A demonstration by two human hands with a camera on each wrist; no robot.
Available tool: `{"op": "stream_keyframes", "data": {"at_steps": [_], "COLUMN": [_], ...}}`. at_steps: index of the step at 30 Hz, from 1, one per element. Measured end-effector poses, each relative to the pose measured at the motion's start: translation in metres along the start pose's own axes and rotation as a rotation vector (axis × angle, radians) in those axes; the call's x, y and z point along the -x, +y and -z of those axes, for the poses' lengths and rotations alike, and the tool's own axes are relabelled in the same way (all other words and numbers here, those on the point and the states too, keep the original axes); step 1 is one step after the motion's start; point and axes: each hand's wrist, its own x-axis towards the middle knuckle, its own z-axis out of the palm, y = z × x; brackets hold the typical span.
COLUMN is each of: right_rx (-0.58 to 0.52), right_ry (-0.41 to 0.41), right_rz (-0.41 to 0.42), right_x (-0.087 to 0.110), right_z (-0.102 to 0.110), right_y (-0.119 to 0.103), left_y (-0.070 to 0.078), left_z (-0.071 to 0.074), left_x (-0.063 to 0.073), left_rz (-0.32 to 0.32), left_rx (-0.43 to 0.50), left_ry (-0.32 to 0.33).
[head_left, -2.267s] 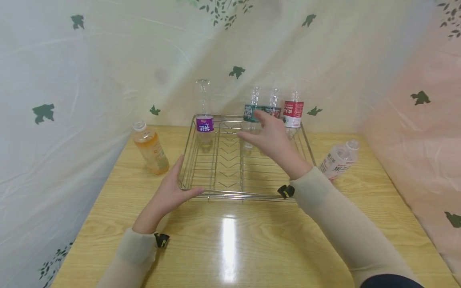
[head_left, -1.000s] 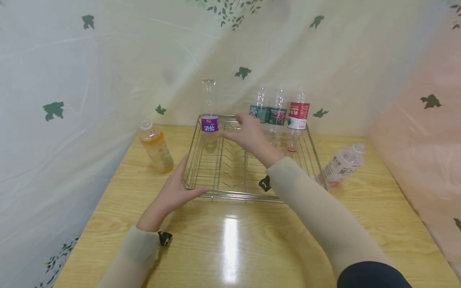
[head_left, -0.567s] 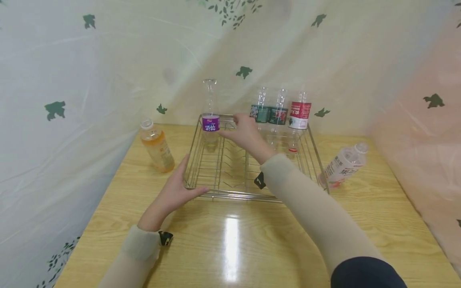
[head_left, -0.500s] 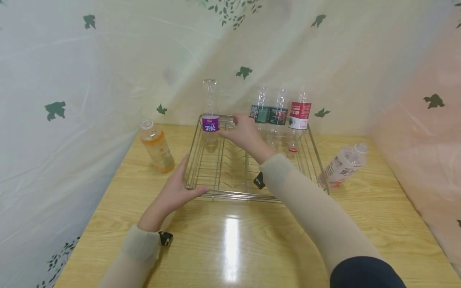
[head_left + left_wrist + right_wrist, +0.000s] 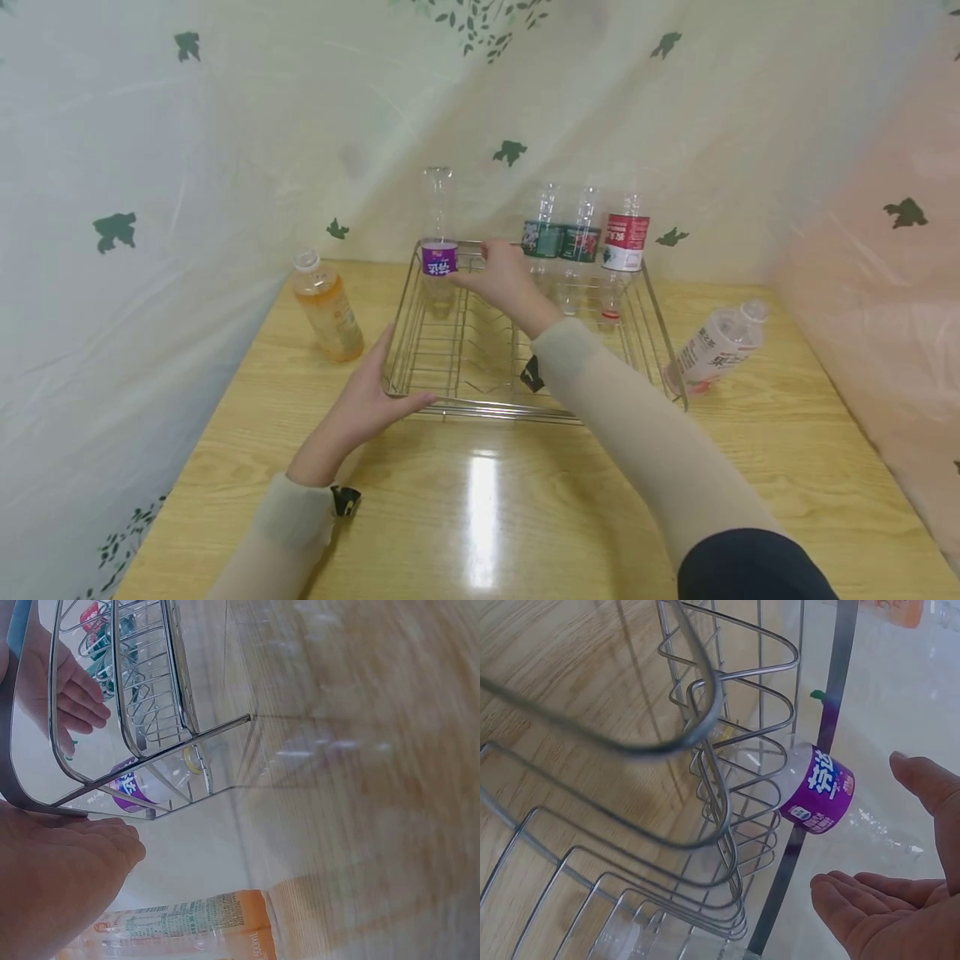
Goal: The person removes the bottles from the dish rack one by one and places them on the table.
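A wooden table (image 5: 420,500) bears a wire rack (image 5: 487,408); the purple-labelled bottle (image 5: 439,258) stands upended in its far left corner; the right hand (image 5: 506,279), spread and empty, seems at the reaching step; closing round it would follow; the left hand (image 5: 362,407), spread, is at the near left corner, contact hard to judge; open room lies mid-rack, rim beside the bottle.

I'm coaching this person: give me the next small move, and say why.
Probably ease the right grip toward the purple-labelled bottle and close it there: in the right wrist view it is open, facing that bottle across a gap, and the bottle stands cap-down in the rack.
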Motion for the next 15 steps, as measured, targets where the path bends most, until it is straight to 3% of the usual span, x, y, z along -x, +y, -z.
{"op": "stream_keyframes", "data": {"at_steps": [15], "right_rx": [-0.015], "right_ry": [0.013], "right_rz": [-0.06], "right_x": [-0.018], "right_z": [-0.015], "right_y": [-0.004], "left_y": [-0.001], "left_z": [0.001], "left_x": [0.001], "left_rz": [0.017], "left_rx": [-0.016], "left_ry": [-0.004]}}
